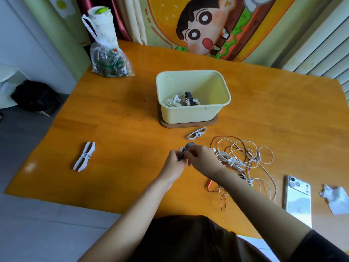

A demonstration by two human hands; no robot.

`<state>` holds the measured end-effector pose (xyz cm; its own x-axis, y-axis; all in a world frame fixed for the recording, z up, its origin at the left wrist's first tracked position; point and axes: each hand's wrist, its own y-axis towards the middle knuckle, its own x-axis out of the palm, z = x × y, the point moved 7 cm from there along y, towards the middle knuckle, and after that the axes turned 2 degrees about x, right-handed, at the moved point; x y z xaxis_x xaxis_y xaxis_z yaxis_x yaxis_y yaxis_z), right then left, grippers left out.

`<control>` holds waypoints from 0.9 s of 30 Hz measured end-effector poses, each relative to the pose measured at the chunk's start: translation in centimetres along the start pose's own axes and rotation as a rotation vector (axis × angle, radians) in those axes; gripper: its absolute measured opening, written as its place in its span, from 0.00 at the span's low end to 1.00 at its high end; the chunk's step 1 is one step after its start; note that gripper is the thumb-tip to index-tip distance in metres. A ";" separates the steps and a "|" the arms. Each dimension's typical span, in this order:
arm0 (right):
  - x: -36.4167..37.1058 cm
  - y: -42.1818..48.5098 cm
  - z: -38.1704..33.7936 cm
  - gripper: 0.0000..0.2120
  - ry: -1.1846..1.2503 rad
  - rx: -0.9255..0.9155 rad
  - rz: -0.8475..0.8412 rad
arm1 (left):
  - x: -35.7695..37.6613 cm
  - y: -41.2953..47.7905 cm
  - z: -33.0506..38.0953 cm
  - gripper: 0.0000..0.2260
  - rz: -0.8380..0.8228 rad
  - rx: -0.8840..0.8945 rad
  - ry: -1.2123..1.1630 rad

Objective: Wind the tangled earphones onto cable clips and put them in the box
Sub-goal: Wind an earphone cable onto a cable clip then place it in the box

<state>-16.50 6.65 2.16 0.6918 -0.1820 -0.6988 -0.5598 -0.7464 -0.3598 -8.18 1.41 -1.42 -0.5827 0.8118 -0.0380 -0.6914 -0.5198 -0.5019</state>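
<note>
The dark cable clip (pixel 187 147) is held just above the worktop (pixel 122 120), pinched by the curled fingers of the left hand (pixel 175 160) and the right hand (pixel 200 157). The winding would probably go best with snug, even turns, drawing slack gently from the tangled earphones (pixel 243 157) just to the right. The box (pixel 188 114) stands beyond.

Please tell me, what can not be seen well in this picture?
Head view:
1. grey cable clip: mostly covered by left hand and right hand holding it; wound cable unclear.
2. earphones in the box: too small to count, partly behind its near wall.
3. tangled earphones: right forearm covers part; number of sets unclear.
</note>
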 end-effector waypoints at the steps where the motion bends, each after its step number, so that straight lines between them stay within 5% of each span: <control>1: -0.2 -0.1 0.0 0.12 0.006 0.004 0.015 | 0.2 0.0 0.0 0.03 -0.012 -0.003 -0.025; 12: -1.6 -1.8 -0.6 0.08 0.034 -0.079 0.198 | 1.0 0.1 -1.2 0.05 0.029 0.009 -0.157; 27: -1.5 -3.1 1.5 0.07 -0.010 -0.011 0.155 | 1.4 -0.7 -1.0 0.10 -0.026 -0.046 -0.580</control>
<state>-16.49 10.21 3.35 0.5926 -0.2897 -0.7516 -0.6548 -0.7167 -0.2400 -8.10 3.19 -1.98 -0.7137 0.5389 0.4475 -0.6966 -0.4792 -0.5340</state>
